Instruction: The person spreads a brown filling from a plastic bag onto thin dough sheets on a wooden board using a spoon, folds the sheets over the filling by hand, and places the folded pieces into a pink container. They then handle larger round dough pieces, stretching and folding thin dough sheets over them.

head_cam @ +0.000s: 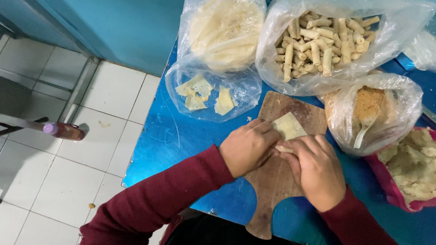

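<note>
On the wooden cutting board (274, 177), the left hand (247, 147) and right hand (317, 171) are curled narrowly together, fingertips pinching the near edge of a pale square wrapper (289, 126). The board is hemmed in behind by a bag of rolled pieces (323, 37) and a bag of breadcrumbs (372, 108); a pink bowl of mash (424, 165) sits right. Bare blue tabletop (168, 144) is seen left.
</note>
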### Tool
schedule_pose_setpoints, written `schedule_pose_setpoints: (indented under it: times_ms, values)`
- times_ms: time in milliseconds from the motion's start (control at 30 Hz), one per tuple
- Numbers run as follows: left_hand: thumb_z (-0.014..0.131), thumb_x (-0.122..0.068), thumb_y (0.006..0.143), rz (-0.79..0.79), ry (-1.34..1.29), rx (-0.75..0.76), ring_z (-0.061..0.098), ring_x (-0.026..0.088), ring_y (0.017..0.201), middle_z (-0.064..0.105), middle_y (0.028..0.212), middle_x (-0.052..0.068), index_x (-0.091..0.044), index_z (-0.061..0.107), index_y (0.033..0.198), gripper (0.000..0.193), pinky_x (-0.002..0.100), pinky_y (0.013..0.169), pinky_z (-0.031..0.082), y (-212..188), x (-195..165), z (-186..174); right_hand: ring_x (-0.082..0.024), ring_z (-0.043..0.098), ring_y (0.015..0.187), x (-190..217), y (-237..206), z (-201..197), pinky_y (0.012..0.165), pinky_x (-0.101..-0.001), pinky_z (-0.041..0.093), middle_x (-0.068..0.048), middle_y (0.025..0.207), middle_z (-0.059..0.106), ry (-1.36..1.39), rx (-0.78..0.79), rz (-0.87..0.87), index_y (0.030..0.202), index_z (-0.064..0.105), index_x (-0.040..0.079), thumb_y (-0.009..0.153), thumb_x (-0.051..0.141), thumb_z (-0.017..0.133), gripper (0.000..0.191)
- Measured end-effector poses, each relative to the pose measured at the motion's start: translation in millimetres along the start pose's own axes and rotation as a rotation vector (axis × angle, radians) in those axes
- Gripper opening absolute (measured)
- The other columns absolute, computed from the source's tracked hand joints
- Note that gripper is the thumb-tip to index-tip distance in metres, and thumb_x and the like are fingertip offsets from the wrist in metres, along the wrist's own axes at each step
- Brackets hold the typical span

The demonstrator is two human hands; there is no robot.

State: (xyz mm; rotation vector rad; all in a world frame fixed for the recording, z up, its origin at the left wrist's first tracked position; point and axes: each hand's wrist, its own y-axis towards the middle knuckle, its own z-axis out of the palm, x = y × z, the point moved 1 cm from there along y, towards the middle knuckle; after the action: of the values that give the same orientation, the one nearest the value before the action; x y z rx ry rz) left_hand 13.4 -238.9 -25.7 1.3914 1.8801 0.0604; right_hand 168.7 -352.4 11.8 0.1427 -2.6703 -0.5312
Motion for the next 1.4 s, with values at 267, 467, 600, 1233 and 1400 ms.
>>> schedule_pose_setpoints:
  times_ms: [267, 467, 600, 1233, 1400]
  values:
    - [0.071, -0.011, 0.088, -0.169, -0.208, -0.007, 0.066, 0.035, 0.085, 0.068, 0.087, 0.013, -0.006, 0.065, 0.093, 0.01, 0.045, 0.076, 0.052, -44, 72, -63, -0.032, 0.062, 0.088, 41, 61, 73, 0.078, -0.0415, 0.05, -0.008, 0.088, 0.069, 0.11, 0.057, 0.178, 0.09, 0.074, 0.009, 0.085, 0.011, 0.075, 0.005]
    - [0.069, -0.004, 0.087, -0.098, -0.258, -0.077, 0.067, 0.034, 0.09, 0.069, 0.089, 0.011, -0.008, 0.065, 0.091, 0.007, 0.043, 0.082, 0.054, -83, 41, -53, -0.031, 0.061, 0.09, 71, 16, 67, 0.08, -0.0415, 0.049, -0.008, 0.089, 0.067, 0.115, 0.058, 0.176, 0.092, 0.069, 0.005, 0.085, 0.01, 0.073, 0.009]
    - [0.071, -0.006, 0.083, 0.001, -0.166, -0.055, 0.065, 0.038, 0.095, 0.067, 0.098, 0.017, -0.005, 0.065, 0.096, 0.014, 0.045, 0.084, 0.053, -117, 10, -53, -0.034, 0.059, 0.094, 106, -23, 61, 0.083, -0.0432, 0.048, -0.009, 0.095, 0.067, 0.01, 0.032, 0.043, 0.095, 0.068, 0.005, 0.087, 0.005, 0.07, 0.008]
    - [0.068, -0.009, 0.09, -0.019, -0.029, -0.097, 0.063, 0.036, 0.098, 0.068, 0.112, 0.016, -0.002, 0.064, 0.105, 0.017, 0.043, 0.087, 0.053, -6, 71, -22, -0.034, 0.057, 0.09, -3, 57, 56, 0.08, -0.0433, 0.047, -0.009, 0.093, 0.065, -0.05, -0.069, 0.041, 0.097, 0.07, 0.004, 0.088, 0.012, 0.073, 0.012]
    - [0.068, -0.01, 0.094, -0.015, 0.039, -0.14, 0.062, 0.034, 0.094, 0.068, 0.108, 0.013, -0.004, 0.068, 0.102, 0.01, 0.042, 0.086, 0.053, 24, 122, -20, -0.031, 0.056, 0.09, -27, 104, 70, 0.082, -0.0419, 0.046, -0.007, 0.096, 0.065, -0.156, -0.111, 0.035, 0.1, 0.072, 0.006, 0.092, 0.011, 0.071, 0.01]
